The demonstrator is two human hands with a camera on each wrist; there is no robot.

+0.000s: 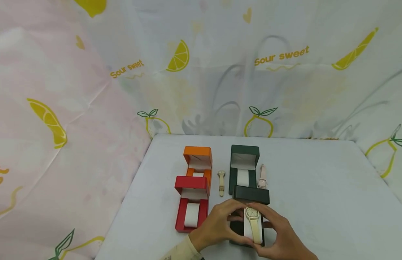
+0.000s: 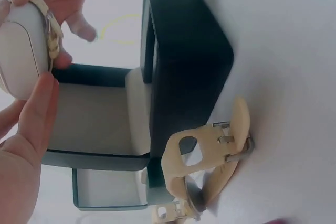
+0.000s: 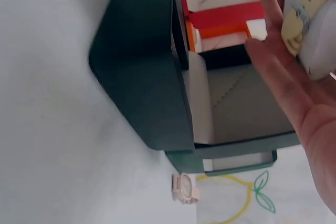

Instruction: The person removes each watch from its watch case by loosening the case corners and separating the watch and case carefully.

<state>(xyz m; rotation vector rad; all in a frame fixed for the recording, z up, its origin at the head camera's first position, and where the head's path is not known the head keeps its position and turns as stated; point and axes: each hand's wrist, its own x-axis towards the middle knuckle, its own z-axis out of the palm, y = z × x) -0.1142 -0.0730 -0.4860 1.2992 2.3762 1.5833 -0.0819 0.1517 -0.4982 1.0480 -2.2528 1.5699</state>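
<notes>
Between my left hand (image 1: 217, 224) and my right hand (image 1: 282, 231), a white cushion (image 1: 248, 231) is gripped by the fingers and thumbs over the front dark box (image 1: 251, 195). Strapped around the cushion is a cream watch (image 1: 252, 213), its pale square dial facing up. The left wrist view shows its gold-toned buckle (image 2: 53, 43) at the cushion's side. This dark box has its lid raised, and both wrist views show its pale lining (image 3: 247, 103). The hands cover part of the box's base in the head view.
Behind stands an open green box (image 1: 245, 150) with a white cushion (image 1: 243, 177). Open red (image 1: 192, 182) and orange (image 1: 197, 151) boxes are on the left. A cream watch (image 1: 221, 180) lies between the boxes; a pink watch (image 1: 262, 180) lies right of the green box.
</notes>
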